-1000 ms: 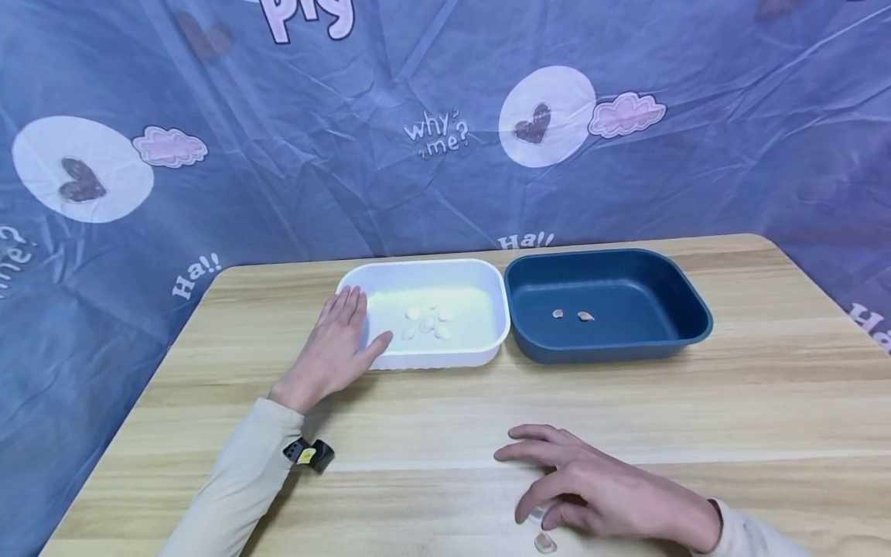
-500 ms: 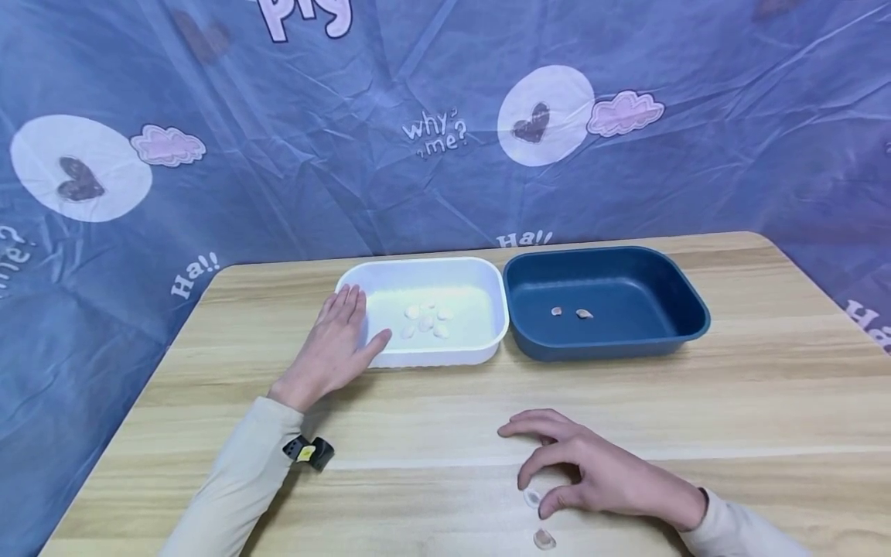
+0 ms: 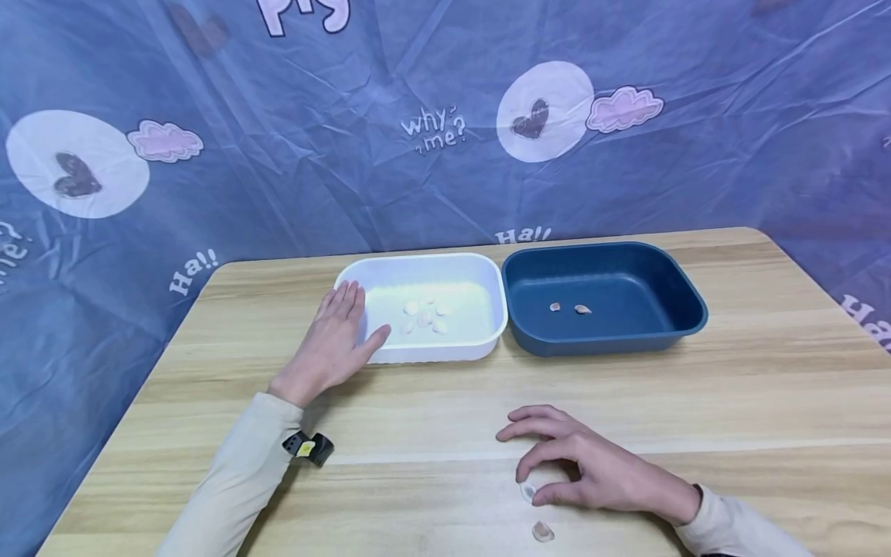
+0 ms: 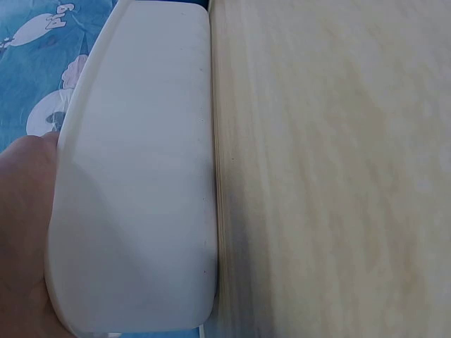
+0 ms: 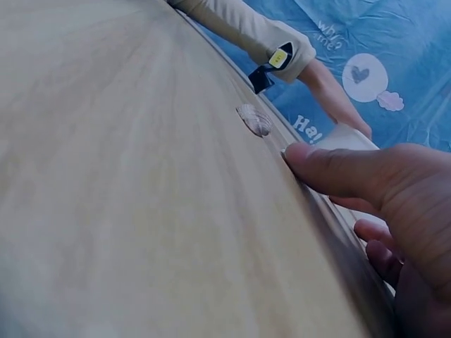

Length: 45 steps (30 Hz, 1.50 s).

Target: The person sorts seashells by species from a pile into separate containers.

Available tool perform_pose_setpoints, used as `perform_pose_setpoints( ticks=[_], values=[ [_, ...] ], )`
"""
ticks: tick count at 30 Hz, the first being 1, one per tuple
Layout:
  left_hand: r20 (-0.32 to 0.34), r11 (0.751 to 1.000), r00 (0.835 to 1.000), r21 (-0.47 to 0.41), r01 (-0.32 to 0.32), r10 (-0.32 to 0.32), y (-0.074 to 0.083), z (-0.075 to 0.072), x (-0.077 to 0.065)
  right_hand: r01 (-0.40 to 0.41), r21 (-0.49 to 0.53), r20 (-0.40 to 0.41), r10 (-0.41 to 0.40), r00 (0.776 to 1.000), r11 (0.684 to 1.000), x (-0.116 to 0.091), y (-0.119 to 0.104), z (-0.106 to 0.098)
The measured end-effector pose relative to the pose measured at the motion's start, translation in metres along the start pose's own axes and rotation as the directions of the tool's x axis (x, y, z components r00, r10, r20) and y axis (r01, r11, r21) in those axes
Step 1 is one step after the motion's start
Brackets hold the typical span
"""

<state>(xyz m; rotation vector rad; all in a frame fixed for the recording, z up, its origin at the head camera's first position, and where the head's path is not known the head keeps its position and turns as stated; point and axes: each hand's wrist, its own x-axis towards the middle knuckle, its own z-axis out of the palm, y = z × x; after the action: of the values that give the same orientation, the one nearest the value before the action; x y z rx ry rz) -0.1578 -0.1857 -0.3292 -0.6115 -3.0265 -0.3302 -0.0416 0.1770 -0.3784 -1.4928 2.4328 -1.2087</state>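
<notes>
My left hand (image 3: 326, 336) rests on the left end of a white basin (image 3: 440, 353), fingers straight along the rim and thumb over the front corner. In the left wrist view the basin's smooth outer wall (image 4: 137, 169) fills much of the picture. My right hand (image 3: 592, 468) pinches a small white seashell (image 3: 527, 492) between thumb and index finger, low over the table; the other fingers stay extended. In the right wrist view the thumb hides most of that shell. A brownish ribbed seashell (image 5: 254, 120) lies on the wood nearby, on the near side of my hand.
Several pale shells (image 3: 425, 318) lie inside the white basin. Against its right side stands a dark blue basin (image 3: 605, 346) holding two brownish shells (image 3: 582, 309). Behind the wooden table (image 3: 418, 418) hangs a blue printed cloth (image 3: 334, 155).
My right hand has drawn slightly away from the brownish shell, and its thumb and index finger have come together on the white shell. The left hand stays on the white basin.
</notes>
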Motion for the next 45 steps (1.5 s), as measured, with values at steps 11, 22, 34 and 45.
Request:
perform_pose_setpoints(
  ticks=[11,22,34,45],
  values=[
    [-0.005,1.0,1.0,-0.002,-0.006,0.006,0.002,0.0,0.002,-0.018,0.013,-0.053,0.019,0.998,1.0,0.001,-0.003,-0.002],
    [-0.001,1.0,1.0,-0.018,0.002,-0.002,0.0,0.002,-0.003,-0.065,0.019,-0.191,0.068,0.979,0.998,-0.002,-0.005,-0.035],
    [-0.005,1.0,1.0,-0.012,-0.001,0.001,0.0,0.001,-0.001,-0.033,-0.129,-0.367,-0.017,0.93,0.991,0.001,0.002,-0.095],
    [-0.006,1.0,1.0,-0.018,-0.007,0.007,0.0,0.001,-0.001,-0.32,-0.243,-0.458,0.182,0.87,0.916,-0.006,0.03,-0.141]
  ],
)
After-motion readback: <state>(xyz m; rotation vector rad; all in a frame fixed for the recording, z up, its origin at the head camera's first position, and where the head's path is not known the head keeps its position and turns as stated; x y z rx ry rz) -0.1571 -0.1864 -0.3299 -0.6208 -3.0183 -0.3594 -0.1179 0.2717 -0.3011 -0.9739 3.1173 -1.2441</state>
